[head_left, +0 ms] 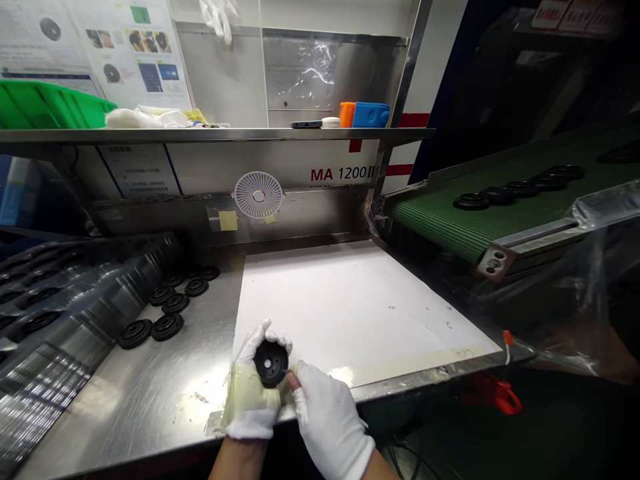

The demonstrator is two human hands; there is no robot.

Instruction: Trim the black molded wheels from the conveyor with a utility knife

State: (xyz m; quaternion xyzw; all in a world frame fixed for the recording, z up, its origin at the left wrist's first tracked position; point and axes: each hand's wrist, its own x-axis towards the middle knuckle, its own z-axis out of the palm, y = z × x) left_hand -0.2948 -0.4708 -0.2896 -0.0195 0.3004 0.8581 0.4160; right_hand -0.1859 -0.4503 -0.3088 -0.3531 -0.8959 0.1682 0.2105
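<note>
A black round plastic part [271,363] with a pale hole near its centre sits in my left hand [253,383]. That hand wears a white and yellowish glove, and its fingers curl around the part's rim. My right hand [327,410], in a white glove with one bare fingertip showing, is closed at the part's right edge. A small dark tip shows at those fingers; what they hold is mostly hidden. Both hands are over the front edge of a white sheet [325,307] on the metal table.
Several black round parts [167,326] lie on the metal table [150,387] at left, beside stacked clear trays [110,300]. More black parts [473,201] rest on a green conveyor belt [440,217]. A small white fan [259,195] and a metal shelf [240,135] stand behind. Red-handled cutters [503,393] hang at right.
</note>
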